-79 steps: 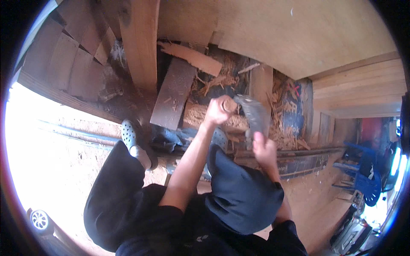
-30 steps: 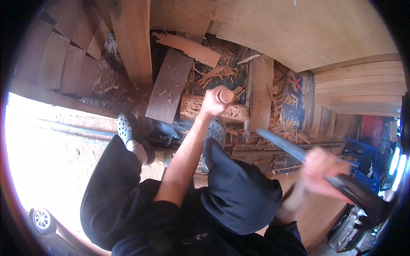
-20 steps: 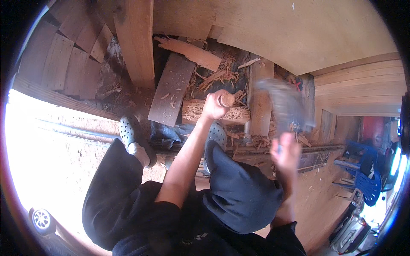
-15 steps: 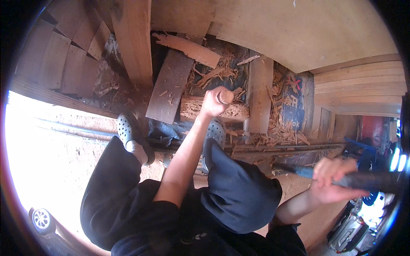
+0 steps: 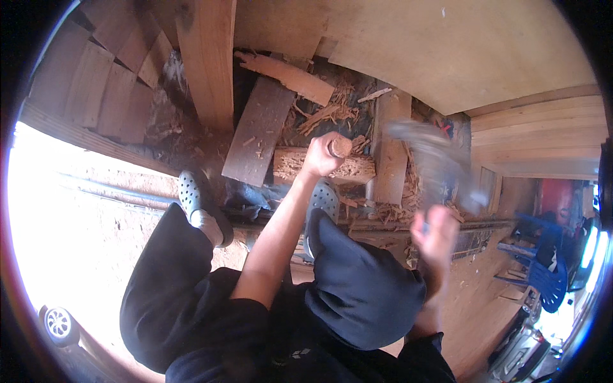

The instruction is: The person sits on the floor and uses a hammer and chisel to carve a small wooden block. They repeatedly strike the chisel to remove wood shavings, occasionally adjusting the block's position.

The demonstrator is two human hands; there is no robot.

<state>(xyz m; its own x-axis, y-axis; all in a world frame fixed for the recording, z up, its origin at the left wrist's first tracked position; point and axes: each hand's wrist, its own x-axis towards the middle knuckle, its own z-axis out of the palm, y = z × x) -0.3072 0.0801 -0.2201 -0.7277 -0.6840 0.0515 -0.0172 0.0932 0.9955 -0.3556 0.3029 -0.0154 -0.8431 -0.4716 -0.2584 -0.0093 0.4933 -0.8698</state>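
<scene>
My left hand [image 5: 324, 155] is closed round the upright handle of a chisel [image 5: 340, 148], whose round wooden end points up at me. Its blade is hidden below my fist. Beneath it lies a wooden block [image 5: 354, 168] with a rough, gouged face. Over on the right, my right hand [image 5: 436, 235] grips a hammer [image 5: 440, 156], smeared by motion and raised above the chip-strewn floor. The hammer stands apart from the chisel, to its right. My right shoe [image 5: 324, 203] is close against the block's near side.
Boards [image 5: 258, 131] and splintered chips [image 5: 335, 112] lie round the block. A wooden post [image 5: 207, 64] rises at the left, and a plywood sheet [image 5: 460, 51] overhangs the far side. Stacked planks [image 5: 539, 131] and a blue chair [image 5: 546, 274] stand at the right.
My right hand has swung the hammer from the far right inward, toward the block. My left hand keeps its hold on the chisel in the same place.
</scene>
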